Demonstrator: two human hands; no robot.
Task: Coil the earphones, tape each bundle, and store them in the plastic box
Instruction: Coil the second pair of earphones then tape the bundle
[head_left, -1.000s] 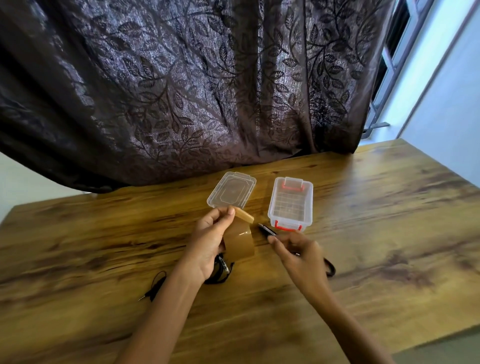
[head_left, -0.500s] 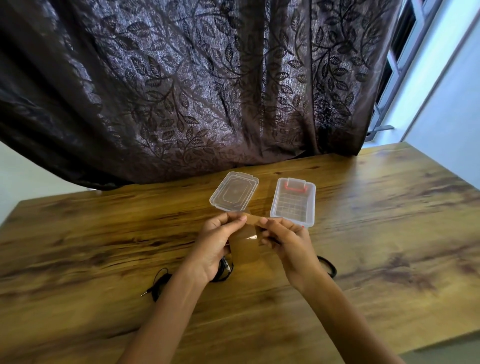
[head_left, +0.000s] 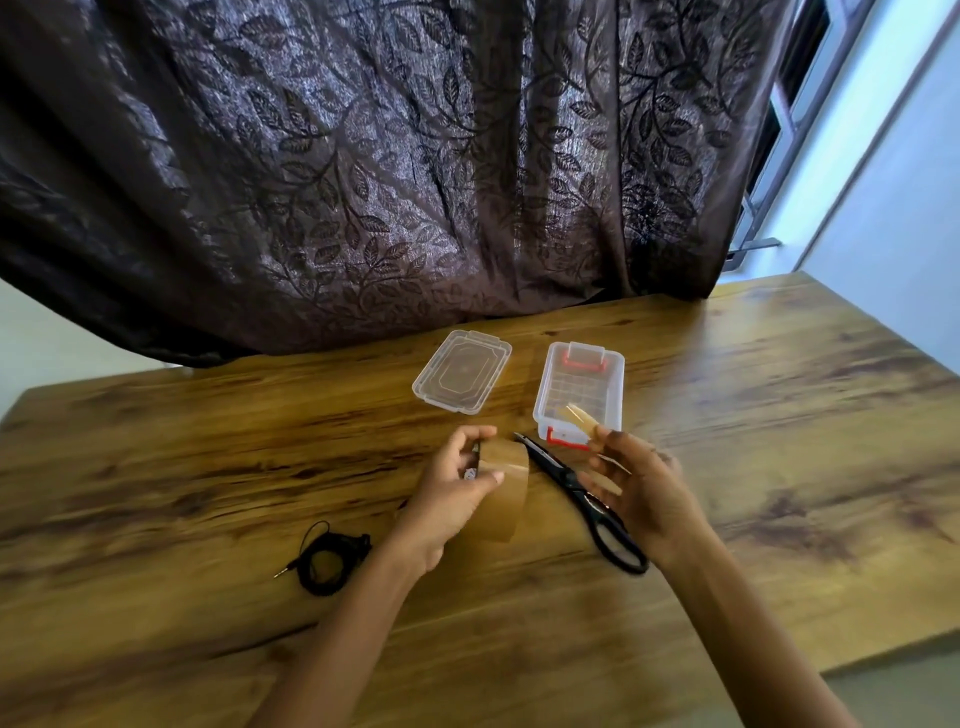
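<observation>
On the desk (head_left: 208, 467), well to the near-left of the plastic box (head_left: 615, 384), a coiled black earphone bundle (head_left: 330, 564) lies flat with its jack plug poking out to the left. I cannot tell whether any tape is on it. Between that coil and the box, the left hand (head_left: 447, 493) has its grip curled round a brown tape roll (head_left: 506, 488), held on edge. Just in front of the box lie black scissors (head_left: 582, 493), their long axis diagonal. The blades point away toward the box's near-left corner and the handles toward the viewer. Above the handles, the right hand (head_left: 644, 483) pinches a short tape strip (head_left: 576, 415) at its fingertips, free of the roll and hanging over the box's near end. The box stands open, its long axis running away from the viewer, with a red latch at each end. No earphones show inside it. Its clear lid (head_left: 462, 371) lies just left of it. By my reading, one bundle is coiled, while taping and storing remain.
</observation>
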